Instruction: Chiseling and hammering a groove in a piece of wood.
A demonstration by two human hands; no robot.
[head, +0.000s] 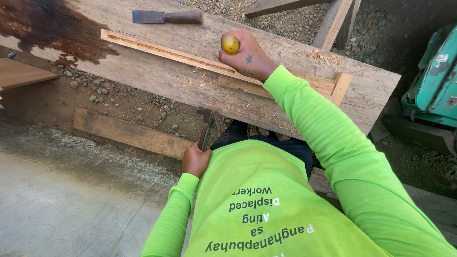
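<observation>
My right hand (246, 58) is closed around the yellow handle of a chisel (230, 44), held upright on a long narrow wood strip (162, 50). The strip has a groove and lies along a wide, rough plank (157, 81), with wood shavings scattered around it. My left hand (195, 160) hangs low by my waist, below the plank's near edge, and grips a hammer (209, 123) by its handle with the head pointing up. Both arms are in bright green sleeves.
A flat-bladed tool with a brown handle (166, 17) lies at the plank's far side. A dark stain (47, 26) covers the plank's left end. Below lie gravel, a ground board (128, 134) and a concrete slab (62, 200). A teal machine (435, 81) stands at right.
</observation>
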